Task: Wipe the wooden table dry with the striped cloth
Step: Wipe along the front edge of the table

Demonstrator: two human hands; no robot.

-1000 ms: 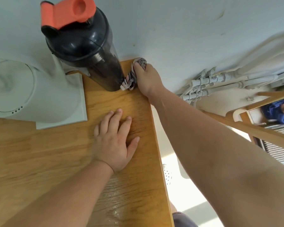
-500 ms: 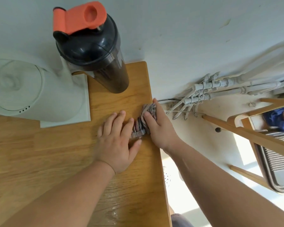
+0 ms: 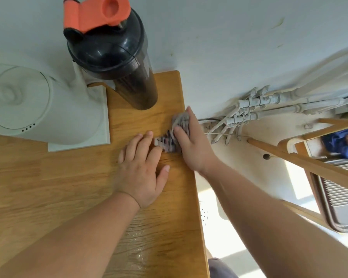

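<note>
Right hand (image 3: 191, 145) clamped on bunched striped cloth (image 3: 174, 135), pressed to light wooden table (image 3: 48, 187) at its right edge, just in front of tall dark shaker bottle with orange flip cap (image 3: 117, 57). Left hand (image 3: 143, 171) flat, fingers spread, holding nothing, fingertips touching cloth.

Wet sheen with droplets (image 3: 141, 249) on wood well nearer than left hand; probably still to dry. Best kept flat and pressed firmly, drawn along the grain toward the sheen, left hand lifted clear of the path.

No brand, label or writing legible on shaker or white electric kettle (image 3: 38, 105).
</note>
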